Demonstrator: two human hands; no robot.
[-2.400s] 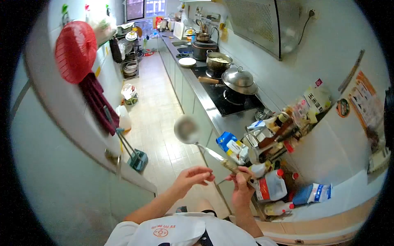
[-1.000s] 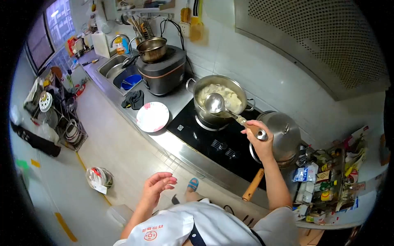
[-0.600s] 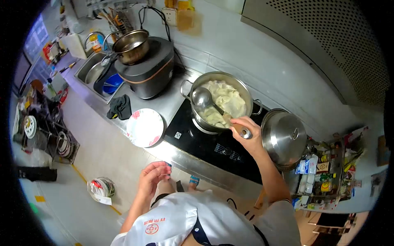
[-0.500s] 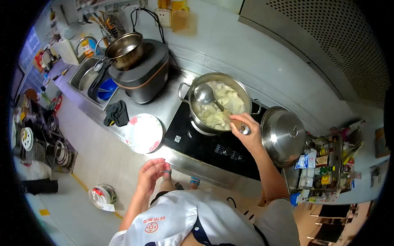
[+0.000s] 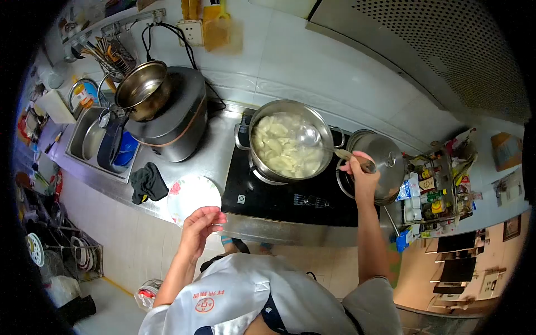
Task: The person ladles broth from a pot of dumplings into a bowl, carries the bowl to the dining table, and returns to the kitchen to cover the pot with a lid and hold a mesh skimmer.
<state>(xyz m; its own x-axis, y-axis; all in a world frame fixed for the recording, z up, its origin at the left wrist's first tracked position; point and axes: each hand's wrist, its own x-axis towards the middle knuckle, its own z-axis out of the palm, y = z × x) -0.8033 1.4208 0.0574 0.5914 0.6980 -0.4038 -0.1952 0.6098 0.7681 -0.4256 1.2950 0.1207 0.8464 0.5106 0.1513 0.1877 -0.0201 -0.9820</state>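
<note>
Steel ladle (image 5: 308, 135) shifted rightward in pot (image 5: 283, 107) | hands: right (image 5: 363, 174) clasping it, left (image 5: 199, 229) half-curled (empty)

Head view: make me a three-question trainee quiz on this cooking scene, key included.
1. Multiple choice: where is the bowl of the ladle? A) in the sink; B) inside the large pot; C) on the floor.
2. True or false: the ladle is held in the right hand.
3. Fill in: the left hand appears in front of the flower-patterned (blank).
Key: 1 B; 2 true; 3 plate.
</note>
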